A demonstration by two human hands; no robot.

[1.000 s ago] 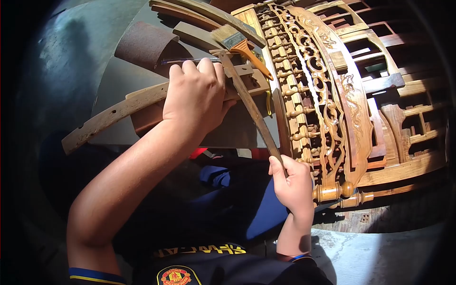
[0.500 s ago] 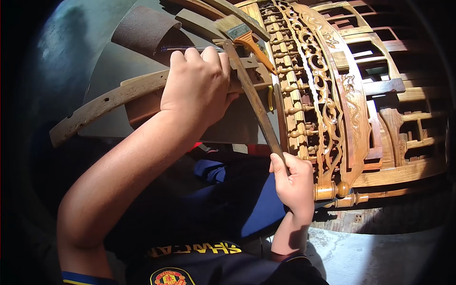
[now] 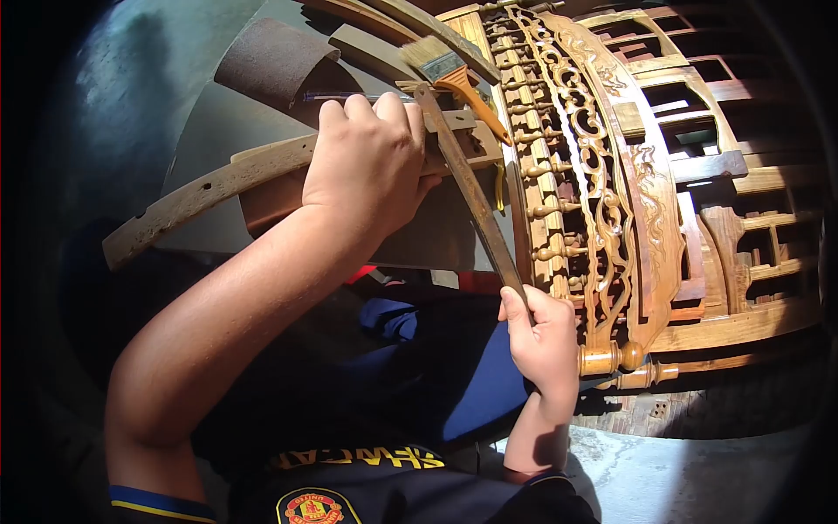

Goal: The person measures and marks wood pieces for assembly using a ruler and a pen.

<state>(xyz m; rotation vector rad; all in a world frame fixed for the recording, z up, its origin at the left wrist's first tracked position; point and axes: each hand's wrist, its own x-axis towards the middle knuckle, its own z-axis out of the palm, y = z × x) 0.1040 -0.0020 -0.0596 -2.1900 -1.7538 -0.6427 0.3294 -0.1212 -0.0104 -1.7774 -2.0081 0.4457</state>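
Observation:
My left hand is closed round a curved wooden piece with small holes in it, which runs from the lower left towards the carved furniture. In my right hand is one end of a long, flat brown file, thumb laid along it. The file slants up and left; its far end overlaps the wooden piece just right of my left knuckles. My left palm and fingertips are hidden behind the hand.
Beyond my hands lie a curled sheet of sandpaper, a paintbrush with an orange handle, a pen and wooden strips on a grey board. Carved, varnished wooden furniture stands at the right.
The view has shifted slightly, so the board and the wooden piece appear a little further right. Both hands keep their grips, and the file lies at nearly the same slant.

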